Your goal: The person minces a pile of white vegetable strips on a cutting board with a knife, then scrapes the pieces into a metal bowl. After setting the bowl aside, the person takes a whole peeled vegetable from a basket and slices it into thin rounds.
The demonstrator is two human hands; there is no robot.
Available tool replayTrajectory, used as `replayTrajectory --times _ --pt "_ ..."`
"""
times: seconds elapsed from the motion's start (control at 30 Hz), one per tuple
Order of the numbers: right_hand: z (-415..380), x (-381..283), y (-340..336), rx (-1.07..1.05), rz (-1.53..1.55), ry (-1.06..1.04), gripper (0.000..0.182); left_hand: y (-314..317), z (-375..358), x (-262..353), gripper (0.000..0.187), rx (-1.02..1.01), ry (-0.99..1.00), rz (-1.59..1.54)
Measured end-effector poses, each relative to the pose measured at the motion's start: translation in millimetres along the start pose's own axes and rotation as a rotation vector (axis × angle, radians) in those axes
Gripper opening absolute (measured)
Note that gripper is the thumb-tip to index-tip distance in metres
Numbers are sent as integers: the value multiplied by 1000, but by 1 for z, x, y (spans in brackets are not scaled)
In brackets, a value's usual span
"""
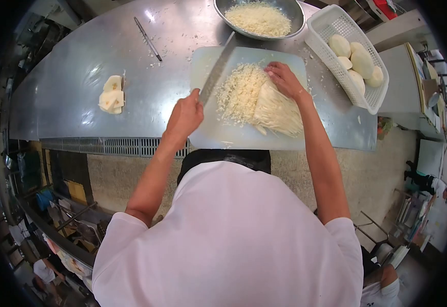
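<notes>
My left hand (184,116) is closed around the handle of a large knife (216,70), its long blade slanting up and away over the left part of the cutting board (201,134). My right hand (284,81) rests with bent fingers on the far end of a bundle of pale vegetable strips (280,110), holding it against the board. Left of the strips, and touching them, spreads a heap of finely chopped pale vegetable (238,92). The knife's edge is apart from the heap.
A metal bowl (298,24) of chopped vegetable stands behind the board. To the right, a white plastic basket (331,82) holds several peeled pale vegetables (362,62). Vegetable offcuts (112,97) and a thin pen-like tool (148,40) lie on the steel table (70,82). People are in the background.
</notes>
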State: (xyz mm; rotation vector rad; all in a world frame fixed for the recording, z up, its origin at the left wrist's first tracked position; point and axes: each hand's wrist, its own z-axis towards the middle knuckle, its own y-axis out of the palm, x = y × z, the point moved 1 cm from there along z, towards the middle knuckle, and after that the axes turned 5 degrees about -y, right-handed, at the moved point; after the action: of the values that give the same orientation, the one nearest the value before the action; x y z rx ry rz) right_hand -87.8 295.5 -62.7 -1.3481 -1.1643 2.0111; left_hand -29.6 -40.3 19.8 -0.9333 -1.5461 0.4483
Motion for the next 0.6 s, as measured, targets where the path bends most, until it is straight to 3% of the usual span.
replayTrajectory --times 0.13,0.23,0.3,0.33,0.5,0.6 --pt "-36 -24 0 -40 55 108 33 20 13 -17 29 101 68 222" --pt "-45 -37 1 74 122 109 30 57 4 1 30 107 134 258" --pt "-49 -48 7 309 83 165 24 73 -7 20 25 19 279 240" --pt "-49 -58 9 401 86 194 17 66 -9 30 25 25 282 244" --pt "-49 -81 22 533 -68 159 14 45 -25 75 19 -98 142 96" --pt "-48 -84 29 501 -241 185 15 80 -1 72 16 -99 209 213"
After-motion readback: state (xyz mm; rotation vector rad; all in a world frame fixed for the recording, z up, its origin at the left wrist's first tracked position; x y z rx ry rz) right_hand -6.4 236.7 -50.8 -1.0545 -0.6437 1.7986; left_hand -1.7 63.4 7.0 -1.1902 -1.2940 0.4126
